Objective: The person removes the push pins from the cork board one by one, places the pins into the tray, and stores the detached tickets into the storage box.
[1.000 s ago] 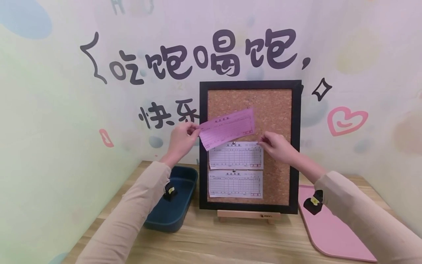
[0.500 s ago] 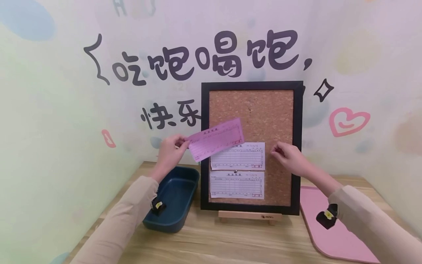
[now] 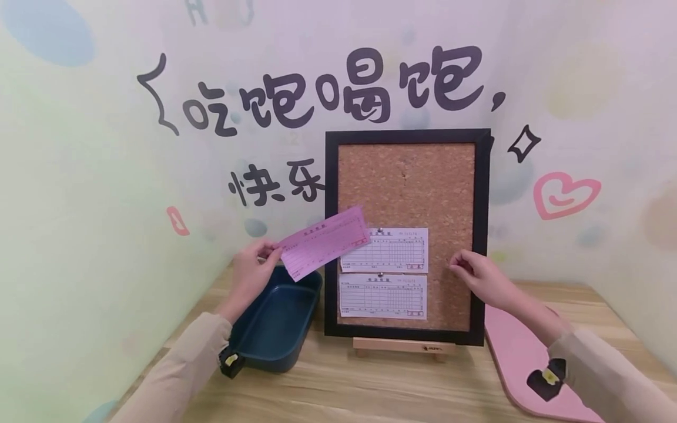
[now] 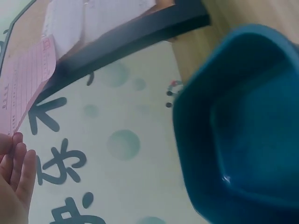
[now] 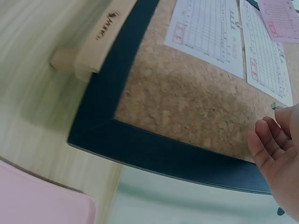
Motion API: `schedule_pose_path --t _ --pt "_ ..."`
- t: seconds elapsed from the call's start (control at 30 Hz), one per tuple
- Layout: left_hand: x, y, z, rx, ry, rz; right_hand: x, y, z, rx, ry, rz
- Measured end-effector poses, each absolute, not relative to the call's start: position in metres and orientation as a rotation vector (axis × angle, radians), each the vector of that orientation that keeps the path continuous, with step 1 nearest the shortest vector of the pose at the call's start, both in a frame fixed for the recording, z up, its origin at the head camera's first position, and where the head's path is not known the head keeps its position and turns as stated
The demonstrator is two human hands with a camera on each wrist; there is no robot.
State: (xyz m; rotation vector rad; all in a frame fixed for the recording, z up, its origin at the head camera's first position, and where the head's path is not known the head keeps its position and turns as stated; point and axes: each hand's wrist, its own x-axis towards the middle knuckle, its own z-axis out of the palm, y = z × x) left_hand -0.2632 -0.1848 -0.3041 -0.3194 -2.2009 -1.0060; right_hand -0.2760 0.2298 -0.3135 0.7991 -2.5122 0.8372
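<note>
My left hand (image 3: 251,273) pinches the left edge of a pink receipt slip (image 3: 325,242). The slip slants up to the right, its far end overlapping the upper white slip in the head view. Two white receipt slips, an upper one (image 3: 391,251) and a lower one (image 3: 383,298), hang on a black-framed cork board (image 3: 407,182), each with a tack at its top. My right hand (image 3: 481,279) is at the board's right side, thumb and fingers together on a small shiny tack (image 5: 274,106) that shows at the fingertips in the right wrist view.
A deep blue bin (image 3: 282,320) stands left of the board, below my left hand. The board leans on a small wooden easel (image 3: 404,345). To the right, a pink tray (image 3: 520,364) lies on the wooden table (image 3: 370,388). A printed wall rises behind.
The pink slip has moved left and down with my left hand, from the board toward above the blue bin. My right hand has drawn away to the right and down from the upper white slip.
</note>
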Motion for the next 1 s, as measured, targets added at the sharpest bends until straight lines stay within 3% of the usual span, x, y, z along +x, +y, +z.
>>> schedule_pose_path --t 0.73,1.0 --pt "-0.232 -0.234 -0.366 -0.135 -2.148 -1.032 -0.246 0.245 -0.346 0.844 -2.478 0.946" --pt "-0.221 -0.247 -0.387 -0.083 -2.126 -0.988 -0.227 0.240 -0.339 0.846 -2.446 0.952"
